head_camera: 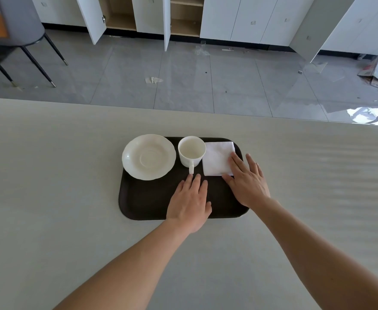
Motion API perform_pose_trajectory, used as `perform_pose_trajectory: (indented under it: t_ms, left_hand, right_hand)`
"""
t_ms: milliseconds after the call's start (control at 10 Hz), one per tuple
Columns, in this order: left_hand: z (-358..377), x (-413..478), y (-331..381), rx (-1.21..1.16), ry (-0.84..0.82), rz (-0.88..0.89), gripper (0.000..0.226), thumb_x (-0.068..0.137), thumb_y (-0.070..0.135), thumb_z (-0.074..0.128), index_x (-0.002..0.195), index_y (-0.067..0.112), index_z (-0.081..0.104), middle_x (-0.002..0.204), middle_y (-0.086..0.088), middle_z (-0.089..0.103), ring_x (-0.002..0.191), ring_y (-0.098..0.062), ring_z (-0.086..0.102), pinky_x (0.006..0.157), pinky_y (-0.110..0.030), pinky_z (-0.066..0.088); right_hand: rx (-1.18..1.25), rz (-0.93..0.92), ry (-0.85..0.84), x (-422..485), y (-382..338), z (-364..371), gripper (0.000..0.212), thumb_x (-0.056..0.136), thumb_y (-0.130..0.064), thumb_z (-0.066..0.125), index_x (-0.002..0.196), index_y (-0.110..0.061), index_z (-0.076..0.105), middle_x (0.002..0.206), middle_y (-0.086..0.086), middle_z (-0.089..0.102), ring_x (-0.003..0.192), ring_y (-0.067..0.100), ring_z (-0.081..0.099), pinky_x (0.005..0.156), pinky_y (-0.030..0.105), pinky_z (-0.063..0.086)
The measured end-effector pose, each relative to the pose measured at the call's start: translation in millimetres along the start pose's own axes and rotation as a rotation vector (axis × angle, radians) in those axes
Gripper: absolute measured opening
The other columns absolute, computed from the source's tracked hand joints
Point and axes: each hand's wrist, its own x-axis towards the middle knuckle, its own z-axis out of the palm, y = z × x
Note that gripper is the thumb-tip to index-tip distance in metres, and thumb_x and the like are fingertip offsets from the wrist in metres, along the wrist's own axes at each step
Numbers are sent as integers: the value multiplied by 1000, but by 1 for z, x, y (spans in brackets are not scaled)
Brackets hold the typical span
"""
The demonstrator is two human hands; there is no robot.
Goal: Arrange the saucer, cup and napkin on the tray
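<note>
A dark brown tray [147,202] lies on the pale table. On its far left rests a white saucer [148,157], overhanging the tray's left rim. A white cup [191,151] stands upright beside it in the middle, its handle pointing toward me. A folded white napkin [216,157] lies flat at the tray's far right. My left hand [190,203] lies flat and open on the tray's near part, fingertips just short of the cup handle. My right hand [247,181] is flat with fingers spread, its fingertips resting on the napkin's near right corner.
The pale table [49,198] stretches wide around the tray; its far edge runs just beyond the tray. Past it are a grey tiled floor with scraps, white cabinets with open doors, and a chair [22,30] at the far left.
</note>
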Motion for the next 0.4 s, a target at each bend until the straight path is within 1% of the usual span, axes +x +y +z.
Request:
perform_pose_trajectory:
  t_ms: [100,200,300,400]
  left_hand:
    - [-3,-8,-4,29,-7,5,63,100,43,36,154,14,23,165,-13,19,152,-31,14,123,-46,18]
    - [-8,-21,-12,31,-19,-9,58,101,42,37,151,14,32,162,-13,27,151,-31,20,121,-46,24]
    - [-14,-37,-22,14,22,1,52,100,40,40,144,14,43,154,-13,41,145,-32,33,116,-45,32]
    - [-23,-62,-43,-17,179,11,42,92,33,51,125,10,62,125,-14,64,118,-31,60,95,-44,51]
  right_hand:
    - [18,-8,58,-4,-9,-6,66,100,-57,26,156,-22,22,166,-7,11,153,24,-1,123,44,11]
    - [85,-67,188,-13,-24,-14,55,100,-47,44,146,-17,43,159,2,34,148,26,20,117,43,26]
    - [115,-107,260,-19,-36,-23,49,97,-41,53,139,-16,51,150,3,47,139,26,34,110,43,35]
    - [152,-152,325,-24,-54,-38,44,94,-37,59,133,-14,57,138,4,58,126,28,49,100,43,45]
